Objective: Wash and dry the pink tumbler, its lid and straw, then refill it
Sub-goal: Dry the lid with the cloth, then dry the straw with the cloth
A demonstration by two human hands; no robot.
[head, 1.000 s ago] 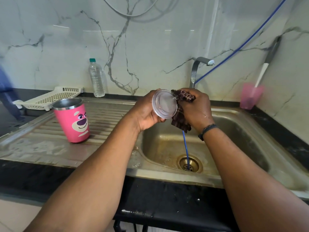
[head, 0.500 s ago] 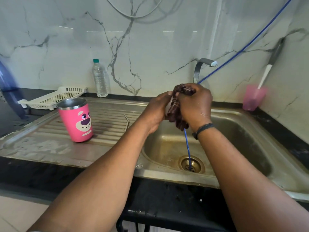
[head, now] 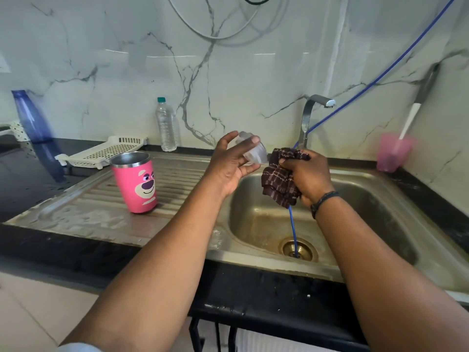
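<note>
A clear bottle (head: 166,125) with a green cap stands against the marble wall (head: 253,72), a white basket (head: 106,151) lying just left of it. A blue bottle (head: 31,118) stands at far left. A blue hose (head: 380,72) runs past the tap (head: 311,115) into the sink (head: 368,199) drain (head: 299,248). A pink cup (head: 392,152) holds a brush (head: 412,118).

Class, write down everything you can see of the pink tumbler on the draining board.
The pink tumbler stands upright on the ribbed steel draining board, left of the sink basin. Its body is pink with a cartoon bear face, and its rim and inside look like bare shiny metal. It has no lid on. Neither hand touches it, and whether anything is inside cannot be seen.
</note>
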